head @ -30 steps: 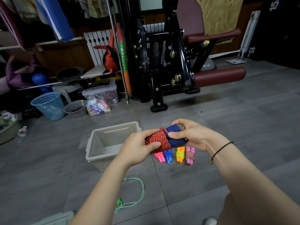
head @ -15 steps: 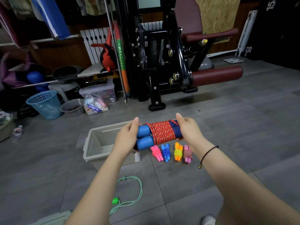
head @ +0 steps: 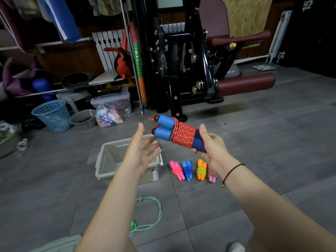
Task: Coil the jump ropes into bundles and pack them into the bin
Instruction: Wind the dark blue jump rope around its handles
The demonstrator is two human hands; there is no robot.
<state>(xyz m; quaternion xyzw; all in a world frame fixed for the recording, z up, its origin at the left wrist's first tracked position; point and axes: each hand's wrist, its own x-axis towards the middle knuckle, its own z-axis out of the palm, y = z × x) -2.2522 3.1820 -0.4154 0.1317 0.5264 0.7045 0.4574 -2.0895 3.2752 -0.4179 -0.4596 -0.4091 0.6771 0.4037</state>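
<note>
One big red-rope bundle with blue foam handles (head: 183, 135), four small coloured bundles (head: 188, 170), one loose green rope (head: 159, 210), one beige plastic bin (head: 109, 157).

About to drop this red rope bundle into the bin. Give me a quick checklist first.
1. Wrap: the red rope bundle sits snug round its blue handles: ok.
2. Grip: the right hand holds the bundle's near end: ok.
3. The left hand is off the bundle: ok. It is open and hovers in front of the bin.
4. Room in the bin: ok, the inside that shows is bare.
5. Bundle over the bin's opening: not ok, it looks off to the right.
6. All ropes coiled: not ok, the green rope lies loose on the floor.
</note>
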